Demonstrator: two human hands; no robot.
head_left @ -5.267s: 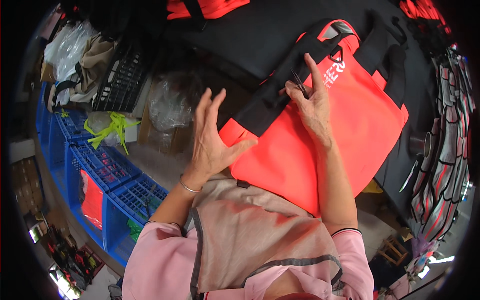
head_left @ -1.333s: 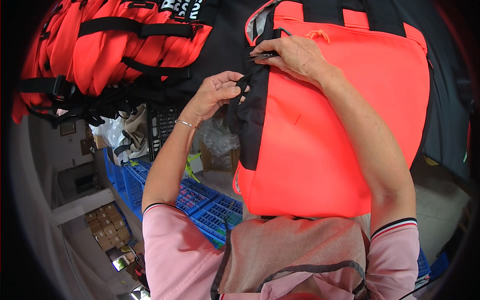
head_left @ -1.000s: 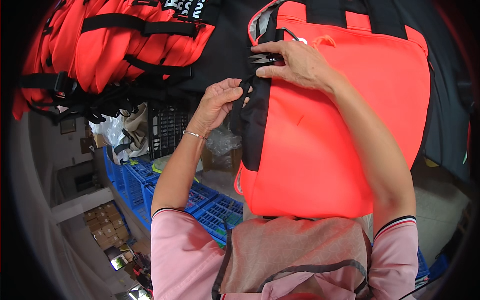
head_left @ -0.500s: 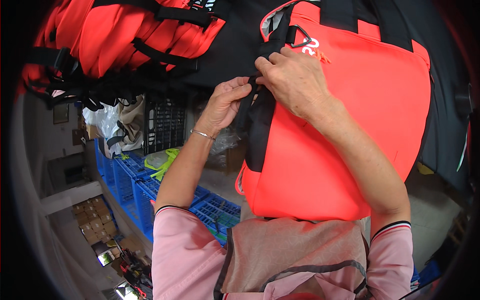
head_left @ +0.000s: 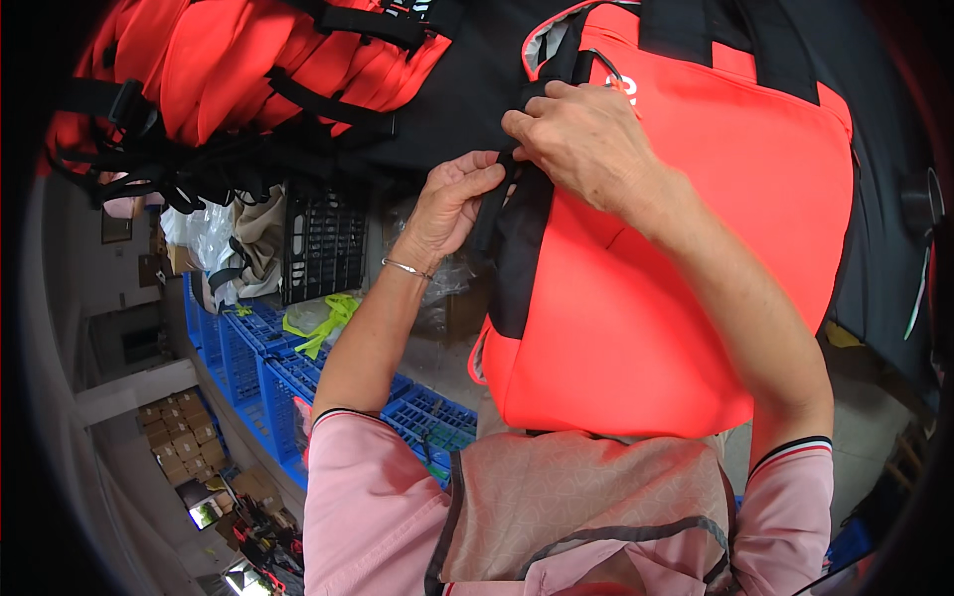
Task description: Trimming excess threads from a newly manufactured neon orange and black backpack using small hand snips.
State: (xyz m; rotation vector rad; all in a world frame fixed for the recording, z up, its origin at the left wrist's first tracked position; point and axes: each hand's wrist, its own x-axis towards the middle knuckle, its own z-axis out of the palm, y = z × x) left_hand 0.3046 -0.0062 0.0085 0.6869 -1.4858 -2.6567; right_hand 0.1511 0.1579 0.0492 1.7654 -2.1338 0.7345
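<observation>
A bright coral-red bag (head_left: 656,328) with black side panels and black handles lies in front of me on a dark surface. My left hand (head_left: 452,199) pinches a black strap (head_left: 489,214) at the bag's left edge between thumb and fingers. Just right of it, my right hand (head_left: 586,139) is closed at the same strap, its fingertips close to the left thumb. The right hand's back hides most of what its fingers grip. A dark metal ring (head_left: 606,66) on the bag shows partly behind the right knuckles.
A heap of red bags with black straps (head_left: 238,70) lies at the upper left on the dark cloth surface (head_left: 467,74). Below stand blue plastic crates (head_left: 243,353), a black crate (head_left: 325,243) and a yellow-green strip (head_left: 333,323). Stacked cartons (head_left: 184,432) are farther off.
My right hand has shifted slightly up and left, now covering part of the metal ring, and its elbow has swung outward. The left hand keeps its pinch on the strap.
</observation>
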